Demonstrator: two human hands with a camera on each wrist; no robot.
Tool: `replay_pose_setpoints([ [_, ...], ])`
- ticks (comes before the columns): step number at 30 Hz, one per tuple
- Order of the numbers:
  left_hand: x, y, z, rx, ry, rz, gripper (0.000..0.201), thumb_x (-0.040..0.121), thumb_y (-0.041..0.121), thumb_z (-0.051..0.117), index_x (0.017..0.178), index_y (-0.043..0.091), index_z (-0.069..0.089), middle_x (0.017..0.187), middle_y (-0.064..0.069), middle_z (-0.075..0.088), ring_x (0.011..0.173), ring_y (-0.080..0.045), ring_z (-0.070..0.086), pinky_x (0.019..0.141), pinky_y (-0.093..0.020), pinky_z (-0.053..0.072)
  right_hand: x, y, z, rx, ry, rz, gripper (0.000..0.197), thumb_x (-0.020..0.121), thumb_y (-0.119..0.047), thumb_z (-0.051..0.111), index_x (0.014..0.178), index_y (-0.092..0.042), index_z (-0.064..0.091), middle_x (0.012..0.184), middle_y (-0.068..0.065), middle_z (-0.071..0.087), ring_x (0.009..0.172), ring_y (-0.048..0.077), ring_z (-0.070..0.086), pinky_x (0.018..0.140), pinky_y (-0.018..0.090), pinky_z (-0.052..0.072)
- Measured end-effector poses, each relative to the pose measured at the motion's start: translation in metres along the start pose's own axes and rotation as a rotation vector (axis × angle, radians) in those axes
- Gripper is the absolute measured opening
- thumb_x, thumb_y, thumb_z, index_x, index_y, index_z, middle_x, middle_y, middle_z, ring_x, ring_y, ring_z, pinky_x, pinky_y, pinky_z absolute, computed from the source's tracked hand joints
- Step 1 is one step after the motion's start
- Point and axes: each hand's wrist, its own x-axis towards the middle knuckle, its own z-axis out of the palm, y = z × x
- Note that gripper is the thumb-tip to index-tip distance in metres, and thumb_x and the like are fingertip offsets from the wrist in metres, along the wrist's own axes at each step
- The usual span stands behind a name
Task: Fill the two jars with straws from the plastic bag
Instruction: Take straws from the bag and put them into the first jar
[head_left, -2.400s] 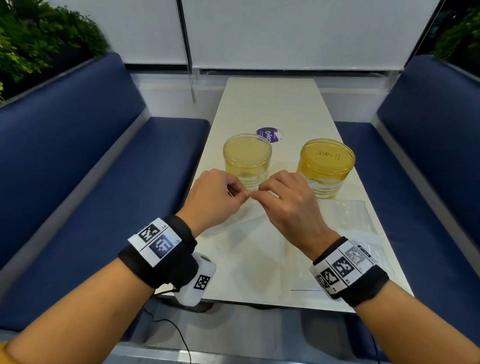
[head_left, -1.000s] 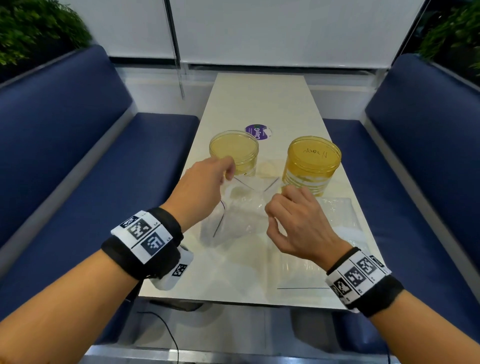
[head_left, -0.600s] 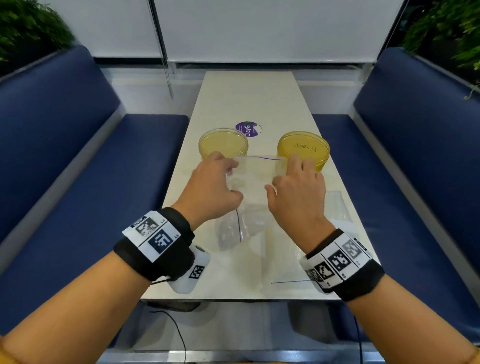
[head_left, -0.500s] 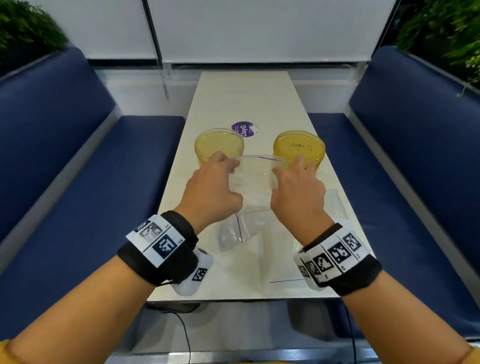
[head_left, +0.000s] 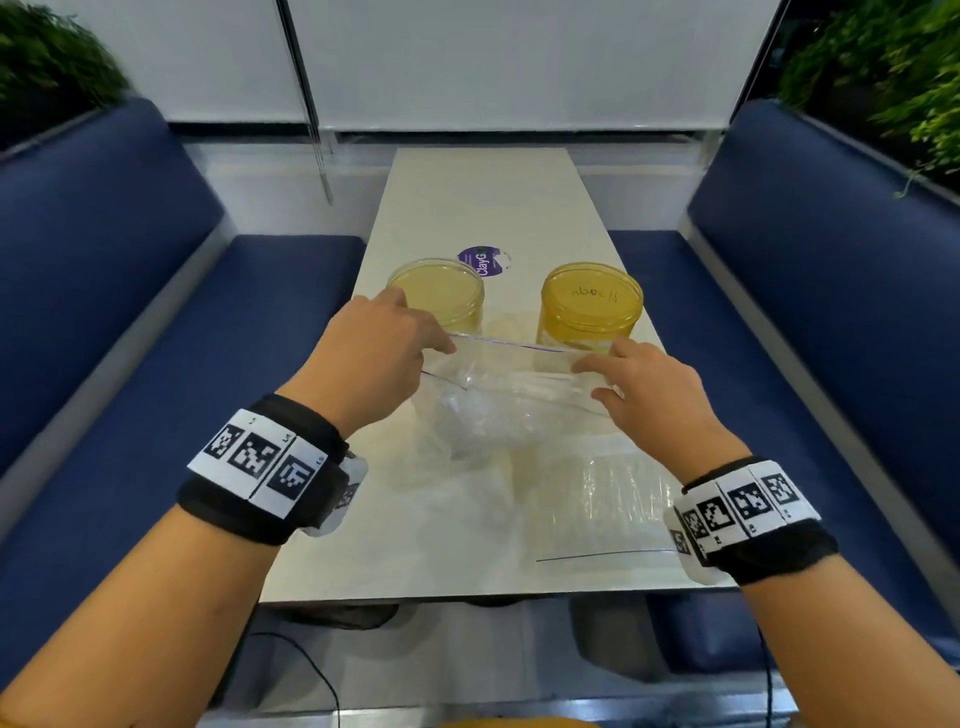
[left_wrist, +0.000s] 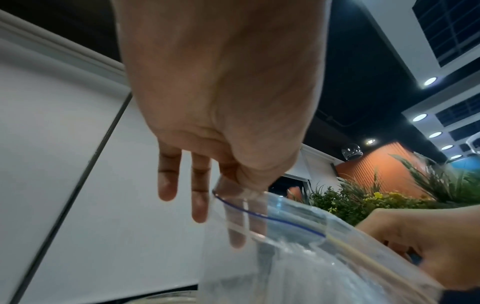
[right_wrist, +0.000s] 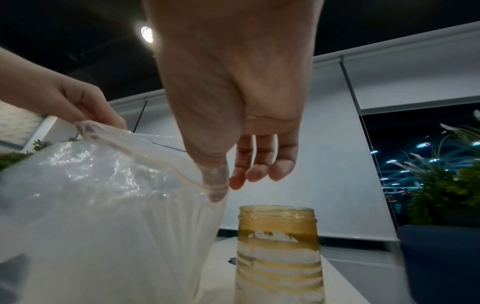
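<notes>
A purple "ClayG" sticker (head_left: 480, 261) lies behind the 2 jars. The left hand (head_left: 375, 347) and right hand (head_left: 645, 388) each pinch the zip-lock bag's (head_left: 506, 400) mouth, other fingers loose.

Both forearms bare. Left wristband (head_left: 260, 478): black fabric cuff, white strip across the top printed with black square fiducial codes. White camera housing (head_left: 340, 496) hangs under it, bearing one small code. Right wristband (head_left: 750, 519): same black cuff, same coded white strip, white housing underneath. Yellow garment edge at bottom of head view.
</notes>
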Motion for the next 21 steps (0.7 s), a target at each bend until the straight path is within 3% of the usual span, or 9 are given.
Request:
replay_pose_setpoints([
  [3,-0.008,0.009,-0.006,-0.085,0.010,-0.032,0.048,0.091,0.015,0.049,0.128,0.043,0.063,0.120,0.002,0.064,0.098,-0.025,0.062,0.078,-0.031,0.044,-0.001,-0.001,0.000,-0.028,-0.021,0.006,0.036,0.093,-0.033,0.064,0.129,-0.037,0.058,0.113,-0.005,0.057,0.104,0.018,0.055,0.065,0.027,0.036],
  [5,-0.015,0.021,-0.006,-0.181,0.010,-0.044,0.046,0.089,0.022,0.057,0.132,0.037,0.061,0.125,0.008,0.065,0.107,-0.020,0.062,0.078,-0.029,0.041,0.001,-0.009,-0.001,-0.076,0.003,0.042,0.031,0.095,-0.036,0.060,0.126,-0.033,0.060,0.116,-0.001,0.052,0.107,0.020,0.050,0.064,0.028,0.039],
  [9,-0.017,0.038,0.003,-0.497,-0.058,-0.089,0.055,0.085,0.011,0.061,0.139,0.020,0.056,0.122,-0.007,0.066,0.107,-0.028,0.061,0.079,-0.024,0.037,0.001,-0.037,-0.018,-0.031,0.106,0.130,0.029,0.100,-0.038,0.046,0.104,-0.024,0.071,0.089,0.002,0.062,0.075,0.020,0.053,0.057,0.029,0.040],
  [11,-0.013,0.041,0.009,-0.618,-0.047,-0.093,0.056,0.086,0.004,0.058,0.140,0.014,0.054,0.116,-0.007,0.064,0.094,-0.023,0.062,0.079,-0.021,0.041,0.000,-0.053,-0.024,0.116,0.079,0.073,0.031,0.099,-0.041,0.048,0.100,-0.023,0.074,0.077,0.003,0.067,0.067,0.021,0.057,0.059,0.031,0.047],
  [13,-0.012,0.046,0.014,-0.717,-0.059,-0.079,0.057,0.087,0.002,0.056,0.143,0.013,0.051,0.105,0.001,0.056,0.069,-0.007,0.056,0.061,-0.022,0.053,-0.001,-0.068,-0.024,0.250,0.006,0.007,0.032,0.096,-0.045,0.053,0.102,-0.024,0.075,0.081,0.002,0.071,0.077,0.022,0.064,0.067,0.033,0.053],
  [15,-0.012,0.049,0.020,-0.780,-0.079,-0.048,0.059,0.087,0.001,0.055,0.145,0.013,0.048,0.121,0.001,0.052,0.060,-0.005,0.057,0.046,-0.031,0.058,-0.002,-0.082,-0.019,0.217,-0.128,-0.009,0.040,0.093,-0.053,0.053,0.116,-0.025,0.070,0.099,0.001,0.071,0.095,0.021,0.065,0.077,0.033,0.051],
  [18,-0.014,0.052,0.031,-0.776,-0.083,0.001,0.062,0.086,0.000,0.054,0.147,0.012,0.047,0.137,0.001,0.046,0.067,-0.002,0.058,0.043,-0.035,0.057,-0.002,-0.095,-0.008,0.029,-0.328,0.025,0.051,0.093,-0.058,0.047,0.131,-0.026,0.057,0.117,0.004,0.063,0.109,0.026,0.061,0.077,0.032,0.043],
  [20,-0.015,0.054,0.036,-0.746,-0.078,0.031,0.062,0.087,0.000,0.054,0.147,0.013,0.047,0.136,0.002,0.047,0.079,-0.007,0.060,0.047,-0.023,0.052,-0.002,-0.098,0.002,-0.055,-0.423,0.037,0.053,0.093,-0.058,0.047,0.133,-0.023,0.053,0.120,0.005,0.061,0.110,0.028,0.061,0.075,0.031,0.040],
  [21,-0.016,0.054,0.037,-0.719,-0.071,0.041,0.062,0.087,0.000,0.054,0.147,0.014,0.047,0.138,0.002,0.048,0.090,-0.014,0.060,0.056,-0.017,0.049,-0.002,-0.098,0.007,-0.080,-0.462,0.046,0.055,0.093,-0.059,0.048,0.133,-0.021,0.052,0.120,0.006,0.061,0.110,0.028,0.060,0.075,0.031,0.039],
])
